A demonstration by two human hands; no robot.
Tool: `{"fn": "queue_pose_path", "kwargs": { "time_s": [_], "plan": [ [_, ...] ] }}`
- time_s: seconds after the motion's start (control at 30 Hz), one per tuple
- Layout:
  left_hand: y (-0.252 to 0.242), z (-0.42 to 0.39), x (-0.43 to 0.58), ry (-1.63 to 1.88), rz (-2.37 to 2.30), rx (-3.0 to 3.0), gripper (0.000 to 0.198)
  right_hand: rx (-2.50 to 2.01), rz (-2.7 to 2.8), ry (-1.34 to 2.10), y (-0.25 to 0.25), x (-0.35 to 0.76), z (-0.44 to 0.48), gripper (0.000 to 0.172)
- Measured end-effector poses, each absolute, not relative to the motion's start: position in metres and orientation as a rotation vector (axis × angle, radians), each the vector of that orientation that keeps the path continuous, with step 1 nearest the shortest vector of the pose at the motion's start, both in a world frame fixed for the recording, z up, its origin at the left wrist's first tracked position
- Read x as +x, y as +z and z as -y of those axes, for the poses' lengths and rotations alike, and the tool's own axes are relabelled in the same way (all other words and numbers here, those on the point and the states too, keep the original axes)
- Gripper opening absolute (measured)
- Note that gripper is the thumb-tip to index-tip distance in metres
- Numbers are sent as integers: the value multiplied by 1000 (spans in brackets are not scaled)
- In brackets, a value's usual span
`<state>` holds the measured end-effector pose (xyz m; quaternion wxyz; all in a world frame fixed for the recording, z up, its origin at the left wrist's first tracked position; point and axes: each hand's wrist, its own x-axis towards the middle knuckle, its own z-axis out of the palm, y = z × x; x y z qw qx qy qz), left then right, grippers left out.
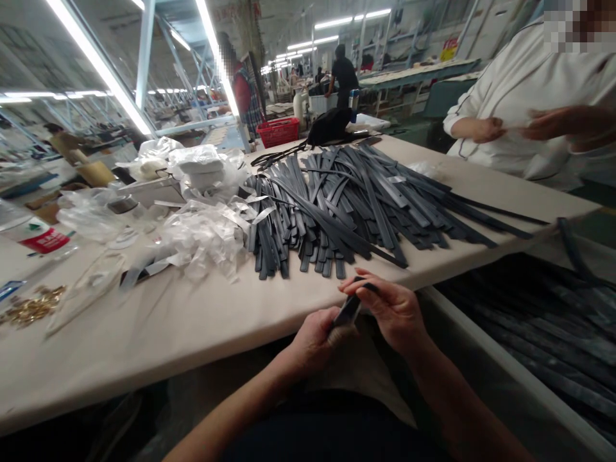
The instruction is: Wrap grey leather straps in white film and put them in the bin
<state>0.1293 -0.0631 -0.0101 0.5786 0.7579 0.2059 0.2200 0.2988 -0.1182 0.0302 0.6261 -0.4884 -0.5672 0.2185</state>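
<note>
Just off the table's front edge, my left hand [317, 333] is closed around a dark strap [347, 310]. My right hand [392, 311] pinches the same strap by its upper end, where the strap seems to bend over. Parts of it are hidden behind my fingers. Beyond my hands, a wide pile of dark grey flat straps [332, 212] lies spread over the table [231, 321], with many ends pointing toward me.
Left of the pile are crumpled clear plastic strips [202, 234], plastic bags [206, 160], gold-coloured small parts [36, 307] and a red-labelled bottle [43, 237]. Dark material fills a bin [524, 327] at right. A person in white [529, 96] stands across the corner. A red basket [278, 132] sits behind.
</note>
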Motion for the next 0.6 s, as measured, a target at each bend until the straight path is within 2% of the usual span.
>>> {"fn": "queue_pose_path", "kwargs": {
  "time_s": [0.17,0.4,0.47,0.6],
  "plan": [
    [-38,75,123,316,-343,1855,41,-1157,1199,369,23,324,138,12],
    [-50,88,119,214,-382,2002,39,-1258,1138,229,37,344,180,13],
    [-52,88,115,192,-402,1930,34,-1286,1085,31,53,356,196,14],
    [-65,83,101,109,-477,1744,45,-1525,923,-633,93,386,233,17]
  ]
}}
